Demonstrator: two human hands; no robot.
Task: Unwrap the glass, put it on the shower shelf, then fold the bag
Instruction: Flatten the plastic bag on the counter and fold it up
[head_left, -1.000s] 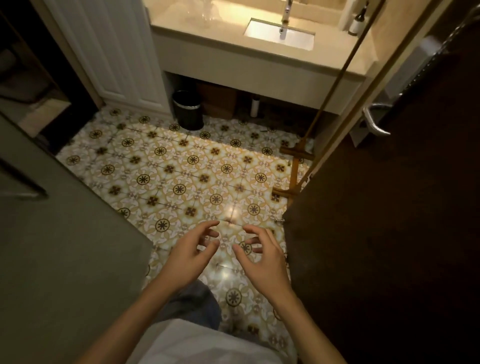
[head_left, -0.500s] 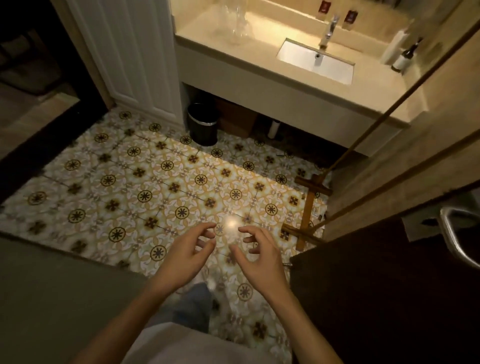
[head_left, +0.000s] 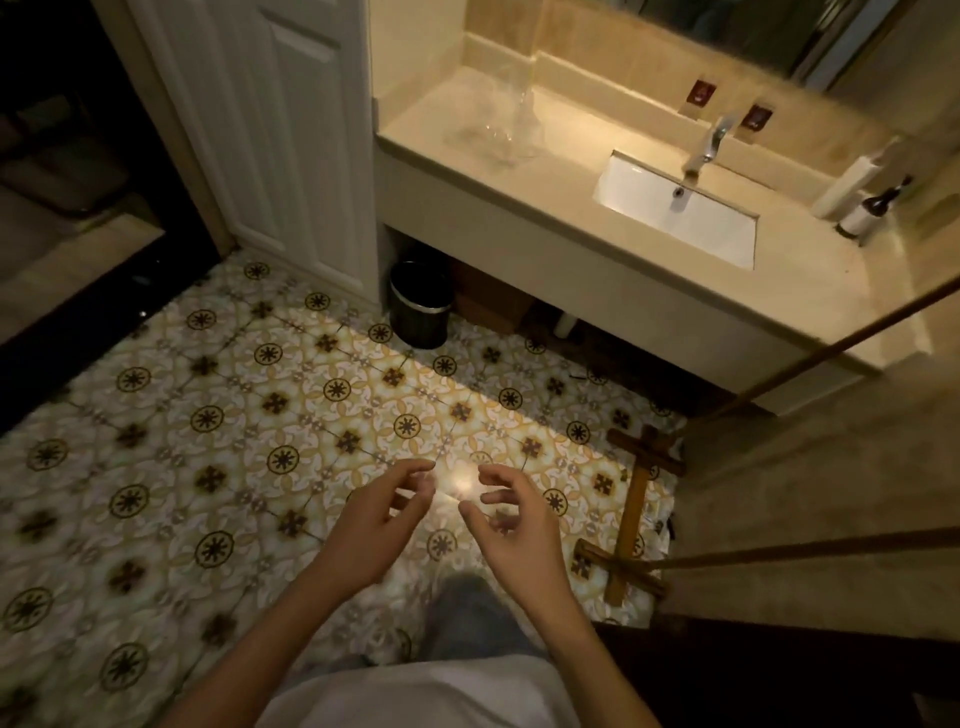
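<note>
1. Head view, containers: we see a white sink basin (head_left: 675, 208) sunk into the beige vanity counter (head_left: 561, 182) at about one o'clock, with a tap (head_left: 706, 145) over its far rim; we can make out nothing in the basin. A black waste bin (head_left: 420, 304) stands on the floor under the counter's left end, at twelve o'clock from our hands; its contents are hidden from us.
2. The task's thing: a clear glass in a transparent bag (head_left: 506, 130) sits on the counter left of the sink, near twelve o'clock, well apart from both hands. We cannot tell glass from wrapping there. A dark bottle (head_left: 872, 210) and a white bottle (head_left: 844, 184) stand at the counter's right end, at two o'clock.
3. Hands: our left hand (head_left: 371, 525) and right hand (head_left: 511, 525) hang side by side over the patterned tile floor (head_left: 208, 441), near each other but apart. Both have loosely curled fingers with thumbs spread, released, holding and touching nothing.
4. A wooden stand (head_left: 631, 514) lies on the floor at three o'clock from the right hand.
5. Against half a second ago: the view has lifted, so counter and sink fill more of the top, while the hands keep the same loose pose.
</note>
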